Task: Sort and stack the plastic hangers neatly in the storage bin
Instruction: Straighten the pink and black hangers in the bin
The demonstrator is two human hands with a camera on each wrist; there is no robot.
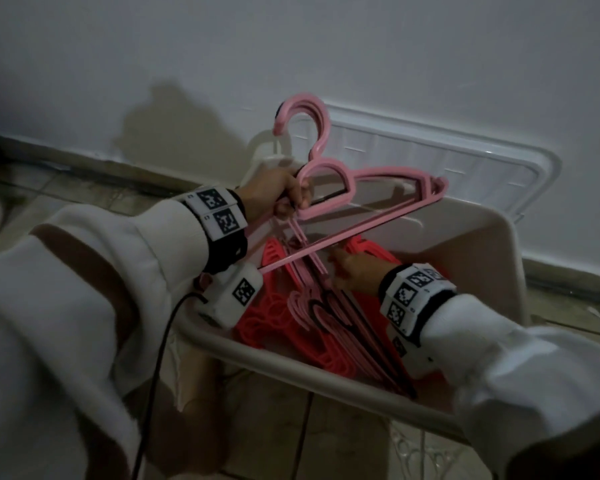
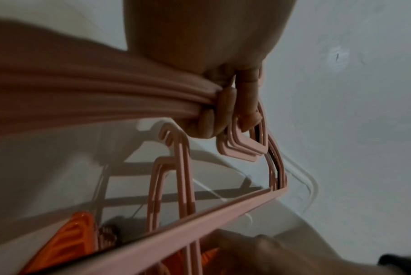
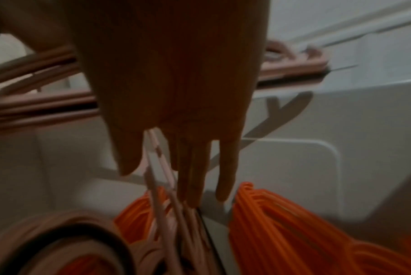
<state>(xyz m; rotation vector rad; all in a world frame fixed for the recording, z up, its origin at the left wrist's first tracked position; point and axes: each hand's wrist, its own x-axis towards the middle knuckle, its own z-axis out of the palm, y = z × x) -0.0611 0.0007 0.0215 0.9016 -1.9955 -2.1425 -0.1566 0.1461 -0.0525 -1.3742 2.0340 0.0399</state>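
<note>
You face a plain white wall in dim light. A dark skirting runs along the foot of the wall, dropping rightward in the head view. Below the skirting lies a tiled floor, brownish with dark grout lines. A soft shadow falls on the wall just above the skirting. In the left wrist view, the wall bears a small pale scuff.
</note>
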